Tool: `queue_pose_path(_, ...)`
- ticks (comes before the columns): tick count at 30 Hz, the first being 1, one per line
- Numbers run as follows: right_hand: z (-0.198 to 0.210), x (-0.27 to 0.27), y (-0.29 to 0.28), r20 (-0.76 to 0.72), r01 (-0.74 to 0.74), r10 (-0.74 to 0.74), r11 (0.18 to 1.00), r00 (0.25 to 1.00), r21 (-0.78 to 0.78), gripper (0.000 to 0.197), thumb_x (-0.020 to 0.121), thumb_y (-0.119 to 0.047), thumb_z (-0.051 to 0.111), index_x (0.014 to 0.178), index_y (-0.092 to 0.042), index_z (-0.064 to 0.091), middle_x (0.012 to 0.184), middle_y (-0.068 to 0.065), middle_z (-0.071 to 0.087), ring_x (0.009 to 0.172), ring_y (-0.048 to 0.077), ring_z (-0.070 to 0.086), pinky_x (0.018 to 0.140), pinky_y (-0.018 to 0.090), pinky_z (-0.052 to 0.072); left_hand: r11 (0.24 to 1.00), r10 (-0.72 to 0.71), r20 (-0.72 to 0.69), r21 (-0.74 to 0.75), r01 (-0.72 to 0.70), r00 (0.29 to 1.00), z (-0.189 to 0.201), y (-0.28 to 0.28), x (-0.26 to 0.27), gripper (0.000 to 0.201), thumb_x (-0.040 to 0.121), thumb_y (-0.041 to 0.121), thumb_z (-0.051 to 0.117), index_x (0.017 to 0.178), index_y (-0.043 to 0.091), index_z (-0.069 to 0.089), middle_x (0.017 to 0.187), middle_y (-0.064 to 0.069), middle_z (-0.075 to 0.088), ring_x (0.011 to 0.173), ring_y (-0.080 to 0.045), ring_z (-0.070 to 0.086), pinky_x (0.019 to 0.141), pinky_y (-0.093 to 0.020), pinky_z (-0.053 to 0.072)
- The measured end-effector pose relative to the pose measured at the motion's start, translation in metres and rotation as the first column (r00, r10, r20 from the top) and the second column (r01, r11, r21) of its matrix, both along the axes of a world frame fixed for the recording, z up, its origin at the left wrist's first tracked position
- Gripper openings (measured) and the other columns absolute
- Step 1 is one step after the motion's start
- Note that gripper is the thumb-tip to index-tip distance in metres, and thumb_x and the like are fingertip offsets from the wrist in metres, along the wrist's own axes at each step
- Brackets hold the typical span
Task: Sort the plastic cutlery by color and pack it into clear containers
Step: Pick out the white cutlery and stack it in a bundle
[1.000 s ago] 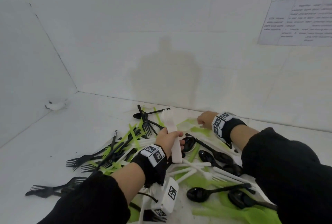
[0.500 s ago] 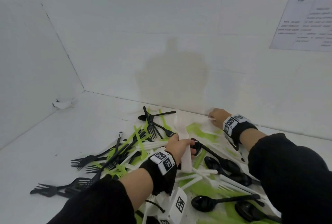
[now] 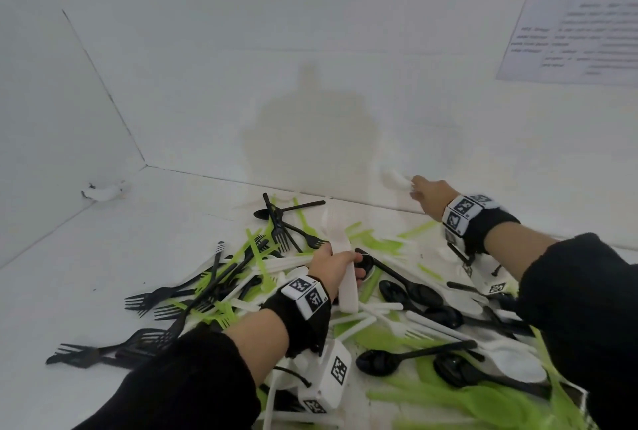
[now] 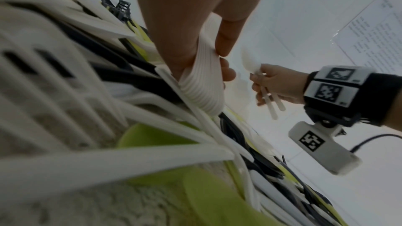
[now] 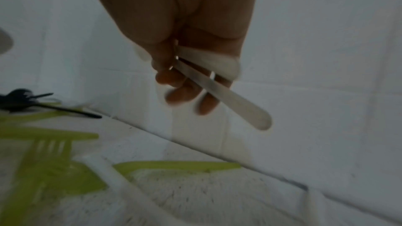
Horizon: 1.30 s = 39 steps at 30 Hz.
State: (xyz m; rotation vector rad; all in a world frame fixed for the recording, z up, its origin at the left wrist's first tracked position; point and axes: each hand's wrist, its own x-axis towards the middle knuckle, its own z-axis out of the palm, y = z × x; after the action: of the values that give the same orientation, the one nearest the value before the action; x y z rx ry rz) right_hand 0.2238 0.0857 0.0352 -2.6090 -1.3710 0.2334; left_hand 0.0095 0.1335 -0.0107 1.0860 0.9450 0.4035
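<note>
So there's a big messy heap of black, lime-green and white plastic forks and spoons (image 3: 390, 295) spread over the white table (image 3: 103, 257), pushed up near the back wall. The left hand (image 3: 333, 265) is wrapped around a thick stack of white plastic cutlery (image 3: 347, 286), held right over the middle of the heap. From the head camera it just looks like one chunky white bar. The left wrist view is way better here: you can see the ridged edges of many nested handles (image 4: 202, 90) squeezed between thumb and fingers.

The right hand (image 3: 429, 196) is up by the wall, clear of the heap, pinching two white plastic spoons (image 4: 272, 99). The head view only catches a blurry white bowl (image 3: 395, 179); the right wrist view shows the two handles (image 5: 234, 102) crossing between curled fingers.
</note>
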Motion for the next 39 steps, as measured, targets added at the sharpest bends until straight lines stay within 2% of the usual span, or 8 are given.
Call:
queue_pose_path(9,-0.031,0.002,-0.059,-0.058,0.037,-0.062,0.934,0.996,-0.356,0.068,0.083,-0.035,0.067,0.139,-0.010,0.039,0.143,0.008,0.042,0.132,0.022,0.041,0.104,0.025,0.034,0.999,-0.023,0.009,0.022,0.023,1.000,-0.004,-0.010,0.003,0.014,0.087,-0.007,0.050,0.083,0.004,0.043,0.065,-0.013,0.049,0.046,-0.021,0.049,0.046,-0.026,0.043)
queue_pose_path(14,-0.029,0.004,-0.058,-0.067,0.022,-0.047,0.940,0.997,-0.339,0.052,0.086,-0.028,0.063,0.133,-0.015,0.047,0.139,0.008,0.048,0.128,0.022,0.046,0.100,0.024,0.037,1.000,-0.022,0.009,0.020,0.022,1.000,-0.006,-0.009,0.002,0.015,0.088,-0.007,0.048,0.082,0.006,0.043,0.068,-0.012,0.052,0.045,-0.019,0.049,0.045,-0.027,0.041)
queue_pose_path(17,-0.012,0.004,-0.062,-0.037,-0.028,0.019,0.969,0.999,-0.245,0.025,0.086,-0.027,0.062,0.110,-0.024,0.058,0.115,0.007,0.058,0.114,0.025,0.054,0.090,0.029,0.043,1.000,-0.016,0.001,0.015,0.016,1.000,-0.007,-0.008,0.001,0.015,0.087,-0.007,0.050,0.080,0.005,0.044,0.065,-0.012,0.051,0.044,-0.020,0.050,0.046,-0.027,0.042)
queue_pose_path(25,0.015,-0.053,-0.086,0.082,-0.316,0.315,0.949,0.946,0.007,0.033,0.086,-0.011,0.055,0.116,-0.023,0.062,0.121,-0.008,0.060,0.112,0.014,0.055,0.092,0.025,0.043,0.999,-0.039,0.041,-0.007,0.040,0.998,0.004,-0.021,0.003,0.011,0.094,0.000,0.042,0.085,0.005,0.046,0.073,-0.011,0.053,0.055,-0.023,0.048,0.054,-0.030,0.041)
queue_pose_path(28,0.008,-0.075,-0.092,-0.055,-0.315,0.332,0.927,0.942,0.201,0.038,0.082,-0.001,0.055,0.115,-0.019,0.065,0.118,-0.004,0.065,0.095,0.002,0.058,0.080,0.006,0.040,0.997,-0.073,0.076,-0.013,0.075,0.994,0.009,-0.031,0.005,0.007,0.093,0.005,0.048,0.098,0.006,0.053,0.078,-0.011,0.055,0.056,-0.022,0.054,0.054,-0.030,0.046)
queue_pose_path(33,-0.002,-0.098,-0.095,-0.179,-0.288,0.348,0.911,0.920,0.295,0.055,0.077,0.009,0.048,0.123,-0.020,0.061,0.118,-0.009,0.063,0.107,0.005,0.056,0.089,0.010,0.037,0.998,-0.042,0.157,-0.034,0.048,0.987,0.013,-0.043,0.005,0.054,0.062,0.017,0.070,0.110,-0.002,0.055,0.085,-0.019,0.060,0.061,-0.026,0.057,0.048,-0.026,0.048)
queue_pose_path(36,-0.006,-0.100,-0.099,-0.224,-0.262,0.344,0.907,0.912,0.329,0.041,0.086,0.002,0.052,0.121,-0.017,0.062,0.095,-0.018,0.061,0.081,-0.014,0.051,0.073,0.001,0.033,0.999,-0.024,0.163,-0.031,0.030,0.986,0.016,-0.047,0.002,0.031,0.088,0.010,0.058,0.116,-0.003,0.052,0.084,-0.018,0.060,0.058,-0.024,0.057,0.045,-0.025,0.047)
queue_pose_path(39,-0.009,-0.101,-0.103,-0.220,-0.282,0.341,0.924,0.914,0.259,0.048,0.089,0.001,0.046,0.130,-0.023,0.053,0.099,-0.002,0.067,0.084,0.011,0.058,0.074,0.019,0.039,1.000,-0.004,0.136,-0.028,0.008,0.991,0.015,-0.044,0.003,0.011,0.094,0.011,0.047,0.100,0.005,0.054,0.087,-0.015,0.058,0.066,-0.024,0.057,0.056,-0.029,0.050)
